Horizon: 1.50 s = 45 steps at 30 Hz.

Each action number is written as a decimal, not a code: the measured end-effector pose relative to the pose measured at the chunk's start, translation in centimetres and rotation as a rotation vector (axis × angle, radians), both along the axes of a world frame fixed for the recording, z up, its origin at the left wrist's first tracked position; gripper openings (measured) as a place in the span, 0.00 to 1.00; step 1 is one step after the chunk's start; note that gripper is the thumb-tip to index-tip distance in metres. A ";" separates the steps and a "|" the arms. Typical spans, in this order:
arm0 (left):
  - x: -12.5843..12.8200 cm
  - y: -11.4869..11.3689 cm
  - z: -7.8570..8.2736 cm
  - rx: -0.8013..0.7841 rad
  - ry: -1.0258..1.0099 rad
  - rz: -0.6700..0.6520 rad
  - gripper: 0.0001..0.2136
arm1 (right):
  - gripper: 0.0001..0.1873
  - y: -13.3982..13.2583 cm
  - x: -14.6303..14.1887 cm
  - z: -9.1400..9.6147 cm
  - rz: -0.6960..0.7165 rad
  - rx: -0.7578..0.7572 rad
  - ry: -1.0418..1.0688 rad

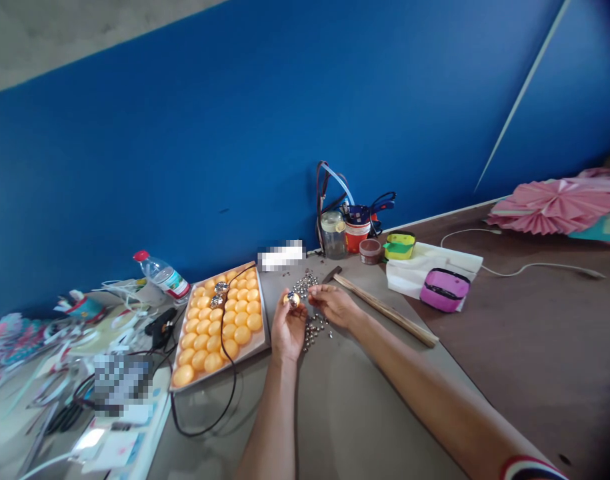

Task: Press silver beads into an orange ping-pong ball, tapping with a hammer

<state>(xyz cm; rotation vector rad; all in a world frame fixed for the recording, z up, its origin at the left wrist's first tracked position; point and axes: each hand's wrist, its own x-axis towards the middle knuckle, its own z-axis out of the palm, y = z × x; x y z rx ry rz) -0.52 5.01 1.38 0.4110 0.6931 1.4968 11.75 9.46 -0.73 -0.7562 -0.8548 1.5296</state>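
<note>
My left hand (289, 331) is closed around an orange ball with shiny silver studs (293, 300) on its upper side. Close beside it, my right hand (332, 305) has its thumb and fingertips pinched together; whatever they hold is too small to make out. Under and around both hands lies a loose scatter of small silver studs (312, 330) on the grey tabletop. To the left stands a shallow box of orange balls (242, 333) in rows. Two silver-covered balls (219, 293) sit on top of them, and a black cord crosses the box.
A hammer with a wooden handle (389, 313) lies right of the studs. Behind are a glass jar (333, 237), a red cup of tools (357, 237) and a round tub (370, 252). A purple pouch (445, 290) rests rightward. A bottle (165, 277) leans left, near cluttered cables.
</note>
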 end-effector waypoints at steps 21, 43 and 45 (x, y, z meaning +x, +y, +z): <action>0.4 -0.2 -0.1 0.082 0.058 -0.063 0.16 | 0.10 -2.0 -0.7 2.0 0.168 0.050 -0.171; 0.6 -0.2 -1.0 0.197 0.141 -0.060 0.18 | 0.11 -2.0 -0.8 1.8 0.168 0.021 -0.137; 0.7 -0.3 -1.1 0.199 0.151 -0.047 0.18 | 0.10 -2.0 -0.9 1.8 0.154 0.024 -0.174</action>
